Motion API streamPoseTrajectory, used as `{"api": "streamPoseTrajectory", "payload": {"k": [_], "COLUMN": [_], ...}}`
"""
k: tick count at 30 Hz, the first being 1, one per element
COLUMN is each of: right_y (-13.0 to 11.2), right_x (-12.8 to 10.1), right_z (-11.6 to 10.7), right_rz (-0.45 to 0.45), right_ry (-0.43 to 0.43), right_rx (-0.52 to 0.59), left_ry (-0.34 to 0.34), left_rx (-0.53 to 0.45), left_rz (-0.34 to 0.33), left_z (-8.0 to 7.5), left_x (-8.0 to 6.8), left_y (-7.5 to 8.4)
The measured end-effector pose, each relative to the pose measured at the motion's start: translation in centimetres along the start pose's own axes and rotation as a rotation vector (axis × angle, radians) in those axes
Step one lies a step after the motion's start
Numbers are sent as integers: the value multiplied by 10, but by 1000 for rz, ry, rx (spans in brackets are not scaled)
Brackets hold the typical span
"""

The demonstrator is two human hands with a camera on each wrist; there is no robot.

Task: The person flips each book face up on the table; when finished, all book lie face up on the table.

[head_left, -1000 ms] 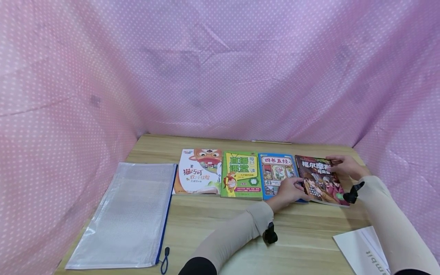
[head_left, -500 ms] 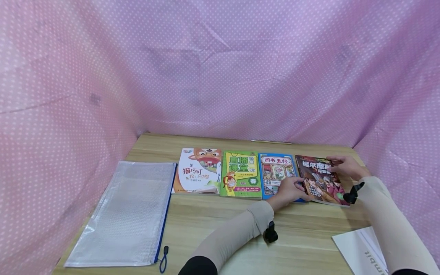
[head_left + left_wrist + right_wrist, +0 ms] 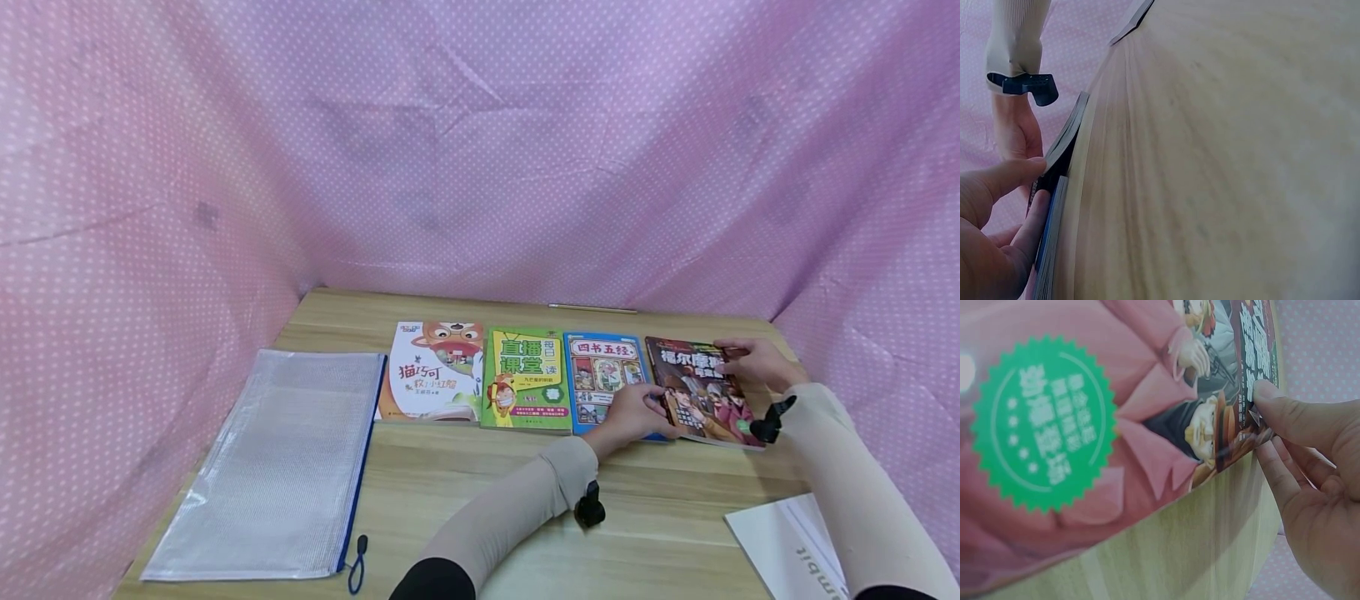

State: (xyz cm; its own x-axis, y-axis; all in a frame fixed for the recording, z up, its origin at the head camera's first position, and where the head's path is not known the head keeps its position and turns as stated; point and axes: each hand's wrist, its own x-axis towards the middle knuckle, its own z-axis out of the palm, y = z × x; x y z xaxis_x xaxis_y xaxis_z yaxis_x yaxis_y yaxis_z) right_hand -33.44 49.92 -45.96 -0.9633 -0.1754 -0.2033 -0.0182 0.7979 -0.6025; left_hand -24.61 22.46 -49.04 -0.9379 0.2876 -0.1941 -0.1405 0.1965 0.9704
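A dark red book [image 3: 701, 392] lies at the right end of a row of books on the wooden table [image 3: 480, 483], tilted, with its left edge over the blue book [image 3: 603, 371]. My left hand [image 3: 651, 408] pinches that left edge. In the left wrist view the thumb [image 3: 1004, 178] lies on the dark red book [image 3: 1067, 134] and the fingers sit under it, against the blue book [image 3: 1050, 244]. My right hand [image 3: 729, 354] pinches the far right corner. In the right wrist view its thumb [image 3: 1291, 415] rests on the cover [image 3: 1085, 425] and its fingers curl under the edge.
A green book [image 3: 525, 379] and a white book [image 3: 438, 371] continue the row to the left. A mesh zip pouch [image 3: 277, 467] lies at the left, a white sheet [image 3: 791, 546] at the front right, and a thin stick [image 3: 592, 309] at the back. Pink dotted cloth [image 3: 480, 167] surrounds the table.
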Motion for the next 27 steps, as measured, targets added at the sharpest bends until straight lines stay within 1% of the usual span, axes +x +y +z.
{"api": "streamPoseTrajectory", "payload": {"k": [9, 15, 21, 27], "right_y": [3, 5, 7, 10], "right_x": [2, 4, 5, 7], "right_z": [0, -2, -1, 0], "right_rz": [7, 3, 1, 1], "right_ry": [-6, -17, -6, 4], "right_rx": [10, 15, 19, 20], "left_ry": [1, -3, -2, 2], "left_rx": [74, 91, 106, 129], "left_rz": [3, 15, 30, 29], "left_z": [2, 2, 3, 4], "left_x": [3, 2, 2, 3], "left_y": [-1, 1, 0, 0]}}
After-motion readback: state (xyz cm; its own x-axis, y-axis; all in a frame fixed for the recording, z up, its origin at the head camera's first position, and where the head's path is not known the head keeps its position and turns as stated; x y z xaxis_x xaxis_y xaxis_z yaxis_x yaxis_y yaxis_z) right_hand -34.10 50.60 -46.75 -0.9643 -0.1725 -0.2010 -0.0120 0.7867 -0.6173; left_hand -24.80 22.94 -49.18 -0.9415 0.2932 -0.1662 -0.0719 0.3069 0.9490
